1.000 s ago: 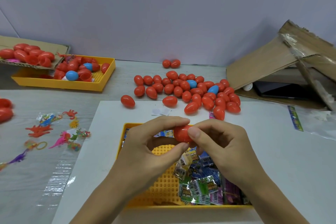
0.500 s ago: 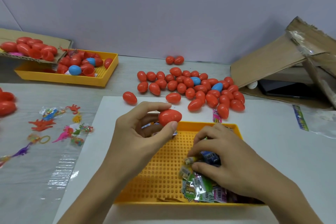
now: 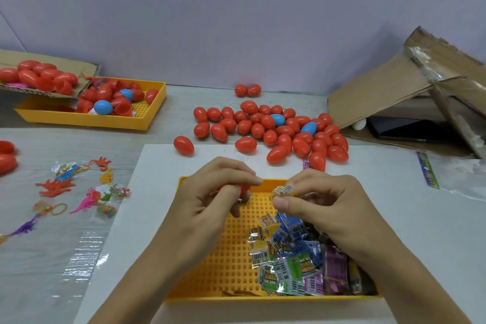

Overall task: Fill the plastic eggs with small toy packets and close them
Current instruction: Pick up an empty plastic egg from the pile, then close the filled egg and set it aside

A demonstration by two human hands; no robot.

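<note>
My left hand [image 3: 210, 200] curls round a red plastic egg [image 3: 245, 188], mostly hidden by the fingers, above the near yellow perforated tray [image 3: 231, 258]. My right hand [image 3: 323, 208] pinches a small yellow toy packet [image 3: 285, 190] between thumb and fingers, just right of the egg. A heap of toy packets [image 3: 292, 260] lies in the tray's right half, partly under my right wrist. A pile of closed red eggs [image 3: 271, 131] with two blue ones lies beyond the tray.
A second yellow tray [image 3: 89, 119] with eggs and egg halves stands at the back left, with cardboard holding more eggs [image 3: 39, 77] on it. Loose rubber toys [image 3: 79, 189] lie left on plastic film. A torn cardboard box [image 3: 410, 95] stands back right.
My right hand lifted a yellow packet out of the heap and brought it up beside the egg. My left hand lowered the egg and closed more round it.
</note>
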